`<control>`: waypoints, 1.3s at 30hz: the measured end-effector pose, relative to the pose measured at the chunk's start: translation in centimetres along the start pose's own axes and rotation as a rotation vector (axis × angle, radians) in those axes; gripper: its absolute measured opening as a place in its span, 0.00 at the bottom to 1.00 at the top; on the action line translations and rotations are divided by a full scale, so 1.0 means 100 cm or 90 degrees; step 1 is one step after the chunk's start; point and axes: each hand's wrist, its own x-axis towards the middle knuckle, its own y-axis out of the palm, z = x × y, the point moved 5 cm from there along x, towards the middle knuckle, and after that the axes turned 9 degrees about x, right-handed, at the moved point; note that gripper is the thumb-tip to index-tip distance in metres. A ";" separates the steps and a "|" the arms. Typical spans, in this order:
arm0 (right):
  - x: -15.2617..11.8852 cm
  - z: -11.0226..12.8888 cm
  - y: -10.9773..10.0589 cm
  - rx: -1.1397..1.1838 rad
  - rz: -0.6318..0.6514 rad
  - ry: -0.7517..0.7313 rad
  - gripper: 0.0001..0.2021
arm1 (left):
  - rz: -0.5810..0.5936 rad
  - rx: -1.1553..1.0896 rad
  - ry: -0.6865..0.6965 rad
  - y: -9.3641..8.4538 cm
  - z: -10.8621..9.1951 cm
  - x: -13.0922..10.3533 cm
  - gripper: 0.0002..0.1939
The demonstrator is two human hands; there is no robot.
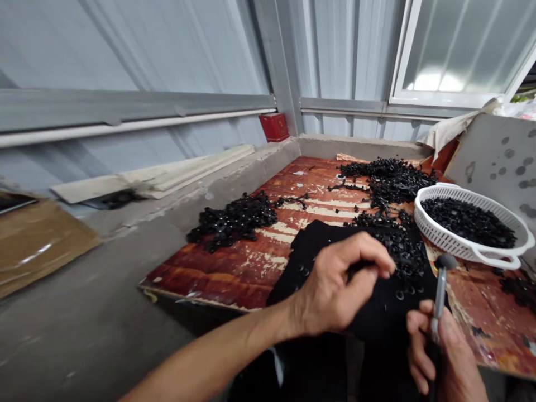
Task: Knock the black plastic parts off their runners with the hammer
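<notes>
My left hand [339, 282] hovers over a black cloth [322, 240], its thumb and fingers closed together. Whatever lies between the fingertips is too small to make out. Small black rings and round parts [402, 254] are scattered on the cloth just beyond this hand. At the lower right, my right hand [444, 340] is wrapped around a slim tool with a metal shaft [439, 296], held upright. A dark rounded piece [446, 261] sits at the tool's top end. The lower part of the tool is hidden in the hand.
A white plastic basket [444, 237] full of small black parts stands at the right. Piles of linked black parts lie at the left [234, 218] and the back [389, 176] of the worn reddish board [234, 273]. Behind are a concrete ledge [167, 215] and a red box [274, 127].
</notes>
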 end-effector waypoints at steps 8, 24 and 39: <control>-0.019 0.002 0.007 -0.031 0.020 0.032 0.13 | 0.168 0.044 0.166 0.035 -0.036 -0.101 0.23; -0.047 -0.004 0.012 -0.086 0.016 0.049 0.10 | 0.166 -0.579 -0.624 0.044 0.014 -0.141 0.26; -0.072 -0.031 0.002 -0.211 0.004 -0.023 0.14 | -0.374 -0.817 -0.548 0.064 0.013 -0.147 0.16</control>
